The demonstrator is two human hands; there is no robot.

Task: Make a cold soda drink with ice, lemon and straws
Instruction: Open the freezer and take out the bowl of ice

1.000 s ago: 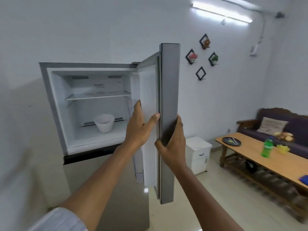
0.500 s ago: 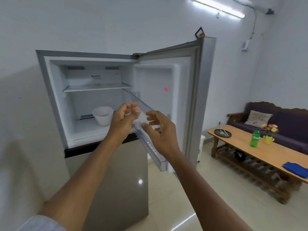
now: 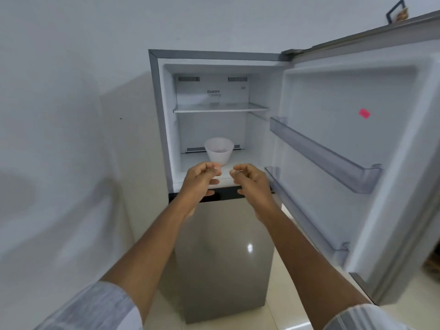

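With the freezer door [image 3: 357,110] standing wide, both hands, left [image 3: 202,178] and right [image 3: 250,179], loosely curled and empty, are reaching for the white bowl [image 3: 219,151], best lifted level from both sides.

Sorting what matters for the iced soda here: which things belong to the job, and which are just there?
Job: white bowl on the freezer floor; open freezer door; left hand and right hand, both empty.
Just there: pink sticker; door racks; wall frame.
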